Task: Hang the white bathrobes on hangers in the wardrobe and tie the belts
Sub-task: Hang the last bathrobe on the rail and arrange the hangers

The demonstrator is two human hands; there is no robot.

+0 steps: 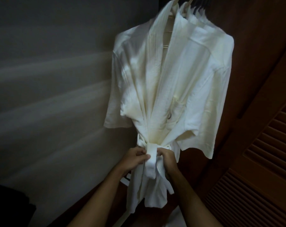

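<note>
A white bathrobe [168, 82] hangs on a pale hanger [176, 0] inside the wardrobe, front facing me. Its white belt [151, 154] is wrapped around the waist, with a flat band crossing over the front and the ends dangling below. My left hand [135, 158] pinches the belt from the left at the crossing. My right hand [167, 161] grips the belt from the right, fingers curled into the fabric. Behind this robe, further white robes [198, 15] hang on their own hangers, mostly hidden.
A grey wardrobe wall [57, 79] stands to the left of the robe. A brown louvred wooden door [261, 161] stands open on the right. A dark shape [11, 207] lies at the bottom left. The scene is dim.
</note>
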